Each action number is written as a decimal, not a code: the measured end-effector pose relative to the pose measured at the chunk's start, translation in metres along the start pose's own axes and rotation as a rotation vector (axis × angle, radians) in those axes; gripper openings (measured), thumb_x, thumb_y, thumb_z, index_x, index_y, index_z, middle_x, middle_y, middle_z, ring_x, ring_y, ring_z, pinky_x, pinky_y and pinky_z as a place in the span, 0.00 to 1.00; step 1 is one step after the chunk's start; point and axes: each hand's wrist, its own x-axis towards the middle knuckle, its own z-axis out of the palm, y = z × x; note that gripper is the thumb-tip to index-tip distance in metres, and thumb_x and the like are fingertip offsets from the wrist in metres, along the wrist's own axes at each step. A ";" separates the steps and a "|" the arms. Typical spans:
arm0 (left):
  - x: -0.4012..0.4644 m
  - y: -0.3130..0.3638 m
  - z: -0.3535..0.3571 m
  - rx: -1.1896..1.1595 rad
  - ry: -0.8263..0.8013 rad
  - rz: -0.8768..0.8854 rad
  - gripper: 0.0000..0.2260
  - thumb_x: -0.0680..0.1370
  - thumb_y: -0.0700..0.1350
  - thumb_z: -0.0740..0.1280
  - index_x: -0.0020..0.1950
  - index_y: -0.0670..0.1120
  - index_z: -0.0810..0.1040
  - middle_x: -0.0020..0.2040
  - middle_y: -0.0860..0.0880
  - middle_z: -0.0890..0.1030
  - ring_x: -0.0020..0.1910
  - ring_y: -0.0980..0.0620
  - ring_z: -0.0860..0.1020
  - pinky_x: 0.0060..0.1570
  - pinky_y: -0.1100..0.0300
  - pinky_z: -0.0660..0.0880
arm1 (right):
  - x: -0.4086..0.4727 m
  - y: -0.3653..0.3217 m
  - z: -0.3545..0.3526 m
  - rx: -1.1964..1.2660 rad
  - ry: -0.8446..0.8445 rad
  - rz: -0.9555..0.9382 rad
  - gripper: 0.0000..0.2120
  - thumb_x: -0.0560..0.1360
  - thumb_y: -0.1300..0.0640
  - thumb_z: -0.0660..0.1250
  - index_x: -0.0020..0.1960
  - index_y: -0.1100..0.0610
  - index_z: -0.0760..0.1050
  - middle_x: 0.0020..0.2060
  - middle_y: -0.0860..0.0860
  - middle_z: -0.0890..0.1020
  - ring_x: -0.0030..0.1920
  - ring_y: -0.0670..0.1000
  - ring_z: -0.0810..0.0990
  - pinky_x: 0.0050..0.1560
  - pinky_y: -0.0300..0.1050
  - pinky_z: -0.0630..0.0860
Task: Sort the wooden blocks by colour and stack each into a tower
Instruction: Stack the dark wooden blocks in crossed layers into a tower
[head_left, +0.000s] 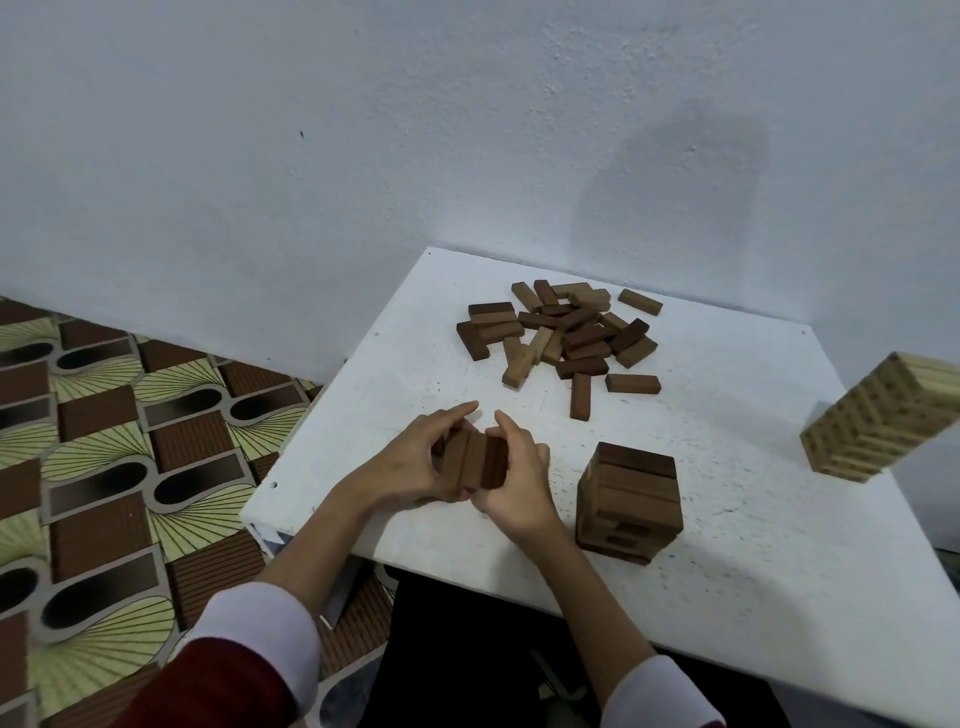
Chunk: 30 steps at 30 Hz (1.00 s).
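Both hands close around a small bundle of dark brown blocks (475, 462) at the table's front left. My left hand (415, 462) presses it from the left, my right hand (514, 478) from the right. To the right of my hands stands a short brown tower (628, 501). A tall pale tower (878, 421) rises at the right edge. A loose pile of mixed brown and lighter blocks (566, 332) lies at the back of the table.
The white table (727, 561) stands against a pale wall. Its left and front edges drop to a patterned floor mat (114, 457). Single blocks (581, 396) lie between the pile and the brown tower.
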 end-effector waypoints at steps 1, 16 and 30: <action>0.000 0.000 0.000 -0.004 -0.010 -0.004 0.41 0.65 0.37 0.77 0.73 0.53 0.62 0.58 0.55 0.72 0.57 0.66 0.68 0.51 0.76 0.68 | 0.000 0.001 0.000 -0.005 -0.009 -0.005 0.39 0.68 0.67 0.67 0.74 0.52 0.56 0.61 0.48 0.69 0.58 0.47 0.60 0.62 0.50 0.68; -0.002 0.003 -0.004 -0.054 -0.047 -0.070 0.43 0.64 0.35 0.77 0.73 0.53 0.61 0.59 0.53 0.72 0.55 0.57 0.71 0.45 0.76 0.71 | -0.002 0.000 -0.004 -0.043 -0.064 -0.017 0.41 0.68 0.67 0.68 0.75 0.53 0.54 0.61 0.46 0.67 0.63 0.49 0.60 0.67 0.53 0.65; -0.018 0.060 -0.020 -0.066 0.140 0.123 0.44 0.59 0.49 0.78 0.71 0.57 0.62 0.60 0.58 0.75 0.62 0.61 0.71 0.64 0.68 0.66 | -0.015 -0.056 -0.048 -0.368 -0.055 -0.314 0.40 0.70 0.67 0.64 0.76 0.55 0.49 0.67 0.52 0.63 0.62 0.53 0.59 0.60 0.44 0.62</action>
